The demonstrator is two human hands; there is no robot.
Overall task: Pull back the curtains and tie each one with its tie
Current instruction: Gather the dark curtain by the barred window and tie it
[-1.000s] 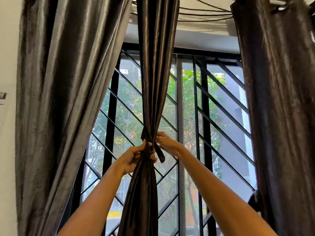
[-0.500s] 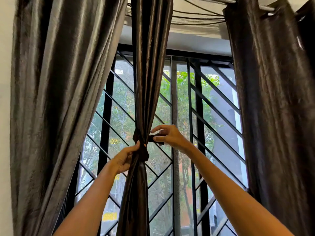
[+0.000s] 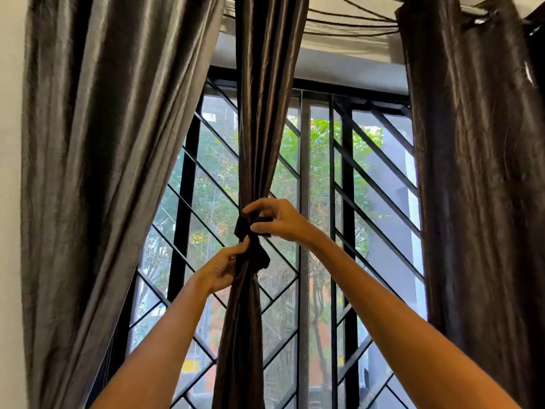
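A dark brown middle curtain (image 3: 265, 113) hangs gathered into a narrow bunch in front of the window. A dark tie (image 3: 253, 246) wraps it at its waist. My left hand (image 3: 224, 267) pinches the tie's lower end against the left side of the bunch. My right hand (image 3: 274, 219) sits just above and to the right, its fingers curled and pinching the tie's upper end at the knot. Another curtain (image 3: 112, 172) hangs loose on the left, and a third curtain (image 3: 477, 187) hangs on the right.
Behind the curtains stands a window with a black diagonal metal grille (image 3: 348, 202). A curtain rod (image 3: 472, 8) runs along the top right. A pale wall (image 3: 10, 202) borders the left curtain.
My right hand moved left from holding the tie's end out to the side and now pinches it at the knot. My left hand stays at the bunch's left side.
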